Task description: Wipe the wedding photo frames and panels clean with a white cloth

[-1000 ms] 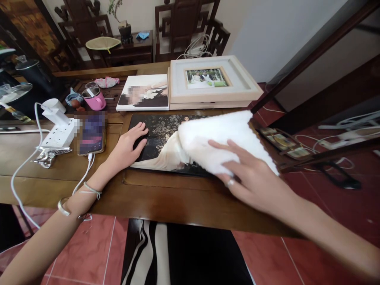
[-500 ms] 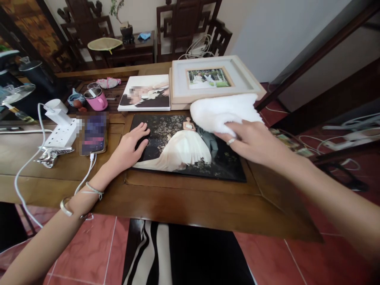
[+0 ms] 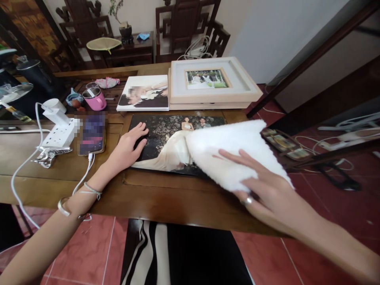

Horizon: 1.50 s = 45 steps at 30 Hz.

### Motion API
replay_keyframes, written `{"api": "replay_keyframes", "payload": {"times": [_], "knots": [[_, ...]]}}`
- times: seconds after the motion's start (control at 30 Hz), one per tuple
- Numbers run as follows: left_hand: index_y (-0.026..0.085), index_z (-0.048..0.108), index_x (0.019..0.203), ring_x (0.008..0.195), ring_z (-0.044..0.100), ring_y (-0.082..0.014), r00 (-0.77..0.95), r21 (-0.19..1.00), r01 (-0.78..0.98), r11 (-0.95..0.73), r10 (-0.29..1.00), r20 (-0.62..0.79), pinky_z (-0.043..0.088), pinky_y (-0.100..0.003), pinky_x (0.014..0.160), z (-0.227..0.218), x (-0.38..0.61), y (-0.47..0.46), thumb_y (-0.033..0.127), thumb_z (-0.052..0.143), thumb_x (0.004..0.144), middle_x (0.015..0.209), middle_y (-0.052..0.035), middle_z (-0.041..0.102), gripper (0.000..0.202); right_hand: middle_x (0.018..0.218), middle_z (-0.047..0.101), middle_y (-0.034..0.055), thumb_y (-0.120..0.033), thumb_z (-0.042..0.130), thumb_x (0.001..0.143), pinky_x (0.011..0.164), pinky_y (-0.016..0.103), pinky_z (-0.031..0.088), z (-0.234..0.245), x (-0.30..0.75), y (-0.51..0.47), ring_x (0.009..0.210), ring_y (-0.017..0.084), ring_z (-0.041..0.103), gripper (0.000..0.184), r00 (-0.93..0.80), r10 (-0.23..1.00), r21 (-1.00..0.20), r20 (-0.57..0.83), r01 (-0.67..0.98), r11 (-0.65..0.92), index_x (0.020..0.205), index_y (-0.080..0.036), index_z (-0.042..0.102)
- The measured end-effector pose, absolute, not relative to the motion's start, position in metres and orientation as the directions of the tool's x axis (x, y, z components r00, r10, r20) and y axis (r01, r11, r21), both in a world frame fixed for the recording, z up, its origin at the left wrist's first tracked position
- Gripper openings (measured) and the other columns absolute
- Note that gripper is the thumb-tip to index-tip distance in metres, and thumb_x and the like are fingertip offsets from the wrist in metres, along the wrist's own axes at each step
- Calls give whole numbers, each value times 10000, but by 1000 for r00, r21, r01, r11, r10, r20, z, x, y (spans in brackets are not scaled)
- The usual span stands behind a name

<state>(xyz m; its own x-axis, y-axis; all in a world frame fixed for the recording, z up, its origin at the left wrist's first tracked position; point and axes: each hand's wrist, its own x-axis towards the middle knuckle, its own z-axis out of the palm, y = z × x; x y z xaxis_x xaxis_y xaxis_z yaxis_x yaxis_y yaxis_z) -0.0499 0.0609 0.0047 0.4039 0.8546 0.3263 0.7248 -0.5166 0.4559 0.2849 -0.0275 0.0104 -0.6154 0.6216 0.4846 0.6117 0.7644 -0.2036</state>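
Note:
A dark photo panel (image 3: 157, 134) showing a couple, one in a long pale gown, lies flat on the wooden table (image 3: 166, 198). On its left edge rests my left hand (image 3: 130, 144), fingers spread and holding nothing. My right hand (image 3: 261, 178) grips a white cloth (image 3: 228, 146) between thumb and fingers, slightly blurred. The cloth covers the panel's right part and hangs past its right end. Whether it presses on the panel everywhere, I cannot tell.
Behind the panel are a white photo block (image 3: 144, 95) and a stacked pale picture frame (image 3: 213, 95). To the left lie a phone (image 3: 92, 134) on a charging cable, a power strip (image 3: 62, 132) and a pink mug (image 3: 96, 101). A black kettle (image 3: 35, 79) stands farther left.
My right hand has moved the white cloth toward me and slightly right, from the panel's upper right to its lower right. My left hand stays on the panel's left edge.

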Motion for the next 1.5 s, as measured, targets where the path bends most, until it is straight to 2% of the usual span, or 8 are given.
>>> {"api": "replay_keyframes", "payload": {"times": [0.13,0.37,0.5,0.67,0.83,0.97,1.17,1.5], "knots": [[94,612,1233,1380,424,-269,405,451,730,-513,857,319,332,-495,1154,16,-58,69,270,454,932,1424,-177,516,383,1361,566,193,-83,502,819,1091,585,395,28,275,-40,1361,313,411,243,-669,587,-235,456,545,805,642,-242,453],[78,608,1238,1379,426,-267,407,446,730,-517,854,324,324,-484,1161,-5,-44,48,278,457,931,1416,-187,522,396,1316,584,243,-221,425,918,967,553,490,-2,295,1,1173,357,595,260,-593,678,-206,434,667,716,759,-167,624],[93,605,1243,1384,418,-268,404,458,724,-515,856,323,321,-503,1157,-19,-35,35,280,455,935,1428,-179,512,390,923,696,162,-342,418,922,758,431,526,-18,308,43,877,296,664,302,-506,778,-244,372,756,608,703,-195,563],[113,604,1245,1386,415,-268,407,449,730,-515,856,319,321,-517,1153,-19,-39,31,278,450,938,1432,-166,510,381,574,493,2,-397,421,932,619,311,434,-13,310,61,566,156,513,359,-403,856,-283,324,822,495,612,-244,369],[129,604,1243,1385,418,-251,409,439,732,-520,852,327,331,-512,1152,-16,-38,38,280,450,939,1431,-157,513,373,928,710,141,-265,461,907,759,420,529,-16,311,28,892,299,676,279,-446,809,-250,383,793,555,629,-235,450],[119,603,1242,1384,420,-255,406,447,730,-517,854,326,327,-511,1153,-10,-41,51,280,449,937,1428,-164,514,377,1348,571,213,-184,481,882,975,570,491,-13,306,-10,1219,387,555,224,-515,712,-247,478,699,671,662,-221,484],[108,606,1237,1383,421,-253,406,440,738,-512,857,316,332,-492,1154,9,-54,71,283,443,936,1428,-172,512,384,1409,529,161,-74,514,793,1089,630,387,18,282,-39,1355,336,410,247,-652,611,-290,449,540,790,639,-250,433],[100,604,1241,1385,417,-257,411,436,737,-516,855,316,329,-492,1157,-9,-36,42,285,447,936,1428,-177,511,390,1371,571,125,-237,470,902,1072,594,406,-6,298,3,1263,310,533,215,-598,686,-273,416,637,721,742,-216,612]]}}
